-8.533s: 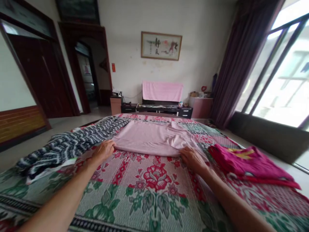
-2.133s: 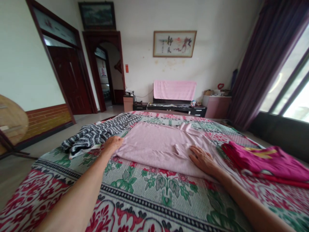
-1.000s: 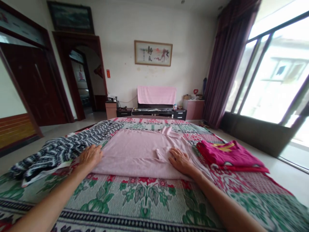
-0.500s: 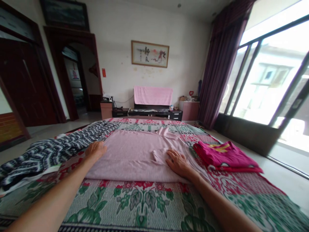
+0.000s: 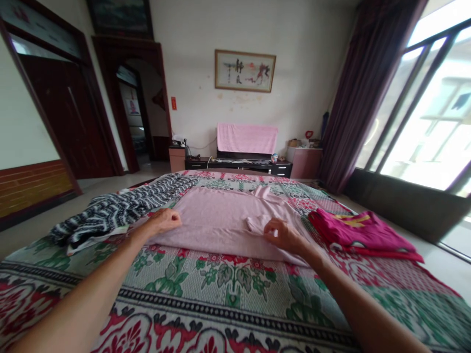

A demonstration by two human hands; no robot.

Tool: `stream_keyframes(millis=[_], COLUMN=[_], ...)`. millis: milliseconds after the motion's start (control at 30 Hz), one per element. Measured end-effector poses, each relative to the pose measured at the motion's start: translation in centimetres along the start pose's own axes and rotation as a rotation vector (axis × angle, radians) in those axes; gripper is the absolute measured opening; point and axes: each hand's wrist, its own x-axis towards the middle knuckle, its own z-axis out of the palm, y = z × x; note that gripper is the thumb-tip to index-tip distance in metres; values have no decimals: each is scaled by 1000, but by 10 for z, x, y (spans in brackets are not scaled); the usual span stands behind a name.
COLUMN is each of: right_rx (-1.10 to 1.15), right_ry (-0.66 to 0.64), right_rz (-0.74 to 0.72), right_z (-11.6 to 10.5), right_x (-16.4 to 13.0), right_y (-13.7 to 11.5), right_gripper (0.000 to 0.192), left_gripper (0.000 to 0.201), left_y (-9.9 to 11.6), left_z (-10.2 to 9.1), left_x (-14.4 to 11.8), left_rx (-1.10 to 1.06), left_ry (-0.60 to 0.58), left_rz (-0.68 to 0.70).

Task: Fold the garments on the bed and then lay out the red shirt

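Pale pink garment lies spread flat on the bed, mid-bed, near edge folded, a small folded flap of it sticking up toward the right side. Left hand sits at the garment's left near corner, fingers curled and pinched closed on the fabric edge. Right hand is on the garment's right part just beside the small flap, fingers bent, thumb and fingertips closed on a bit of the cloth. Both forearms reach in from the bottom of the frame. Bed has a floral cover in red, green and white. Black-and-white patterned cloth is bunched to the left of the pink garment, touching its left edge near the left hand. Folded magenta garment lies to the right, near but apart. Beyond the bed: low dark TV stand with a pink towel draped over it, framed picture on the wall, dark curtain by the window at right.
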Motion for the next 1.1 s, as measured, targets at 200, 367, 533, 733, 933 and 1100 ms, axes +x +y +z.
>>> stream_keyframes(millis=[200, 367, 533, 733, 933, 1100], right_rx=[-21, -91, -159, -300, -207, -146], right_ry=[-471, -535, -482, -306, -414, -509], right_rz=[121, 123, 76, 36, 65, 96], right_z=[-30, -34, -22, -4, -18, -35], right_x=[-4, -9, -12, -9, -3, -4], right_y=[-18, -18, -11, -2, -4, -13], right_gripper=[41, 47, 42, 31, 31, 33], left_gripper=[44, 48, 38, 40, 23, 20], left_y=[1, 10, 5, 1, 0, 5], left_z=[-22, -14, 5, 8, -12, -27], left_x=[-26, -28, -21, -14, -18, -27], left_rx=[-143, 78, 120, 156, 2, -174], left_ry=[-340, -319, -176, -90, -236, -367], left_rz=[66, 10, 31, 62, 116, 76])
